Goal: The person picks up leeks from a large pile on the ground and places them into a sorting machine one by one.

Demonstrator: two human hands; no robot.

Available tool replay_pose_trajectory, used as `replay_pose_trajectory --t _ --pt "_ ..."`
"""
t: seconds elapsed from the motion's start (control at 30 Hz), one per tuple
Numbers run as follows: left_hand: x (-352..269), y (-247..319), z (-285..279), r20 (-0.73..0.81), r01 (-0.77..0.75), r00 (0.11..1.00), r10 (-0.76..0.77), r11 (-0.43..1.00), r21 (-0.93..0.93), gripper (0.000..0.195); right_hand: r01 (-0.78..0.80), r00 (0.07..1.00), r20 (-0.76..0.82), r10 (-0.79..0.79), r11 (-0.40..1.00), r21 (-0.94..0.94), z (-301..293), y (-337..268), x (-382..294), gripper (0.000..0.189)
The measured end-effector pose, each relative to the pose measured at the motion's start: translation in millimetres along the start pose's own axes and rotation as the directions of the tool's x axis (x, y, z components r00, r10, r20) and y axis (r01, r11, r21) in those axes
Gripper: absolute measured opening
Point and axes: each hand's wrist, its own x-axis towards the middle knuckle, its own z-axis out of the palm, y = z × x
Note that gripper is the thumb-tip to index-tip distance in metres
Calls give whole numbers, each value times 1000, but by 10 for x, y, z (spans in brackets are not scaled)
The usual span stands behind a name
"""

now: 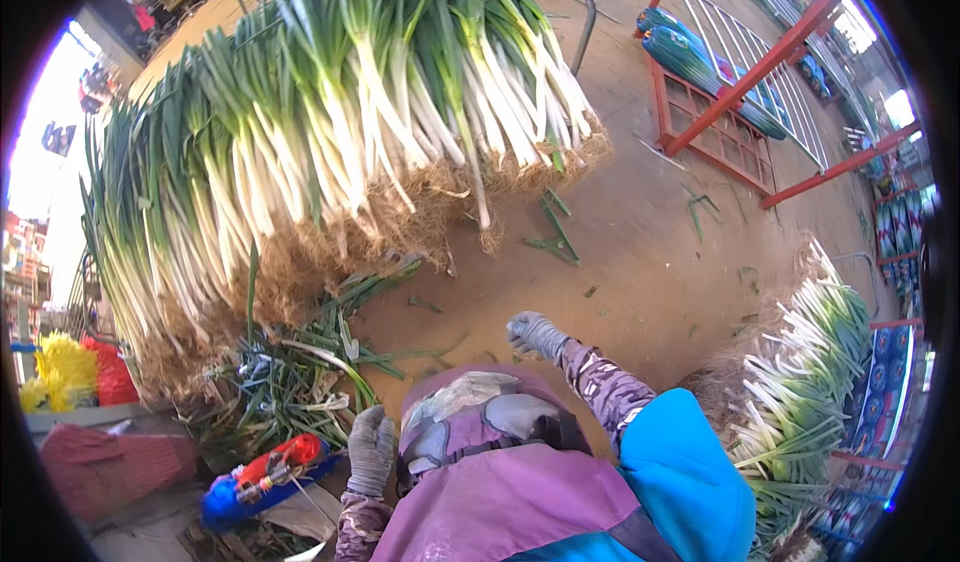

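Observation:
A grey knit glove covers my left hand, which is beside my left thigh with its fingers pointing up the picture; nothing shows in it. My right hand, also gloved in grey, reaches forward over the floor in front of my lap, fingers curled; whether it grips anything I cannot tell. Ahead stands a long row of leeks or large green onions, leafy tops away from me and shaggy roots towards me. Loose green leaves are heaped between the row and my left hand.
A red and blue object lies at the lower left, near a dark red cloth and yellow and red bundles. More leeks are piled on the right. A red metal rack holding wrapped bundles stands at the upper right.

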Motion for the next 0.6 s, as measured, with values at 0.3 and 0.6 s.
replay_pose_trajectory --t 0.3,0.6 --pt "1196 29 209 253 -31 967 -22 978 205 31 14 980 -176 98 839 544 -459 -454 1131 46" --pt "2734 420 55 296 24 951 -90 975 220 27 -74 931 -132 342 528 846 -435 -1460 2749 56"
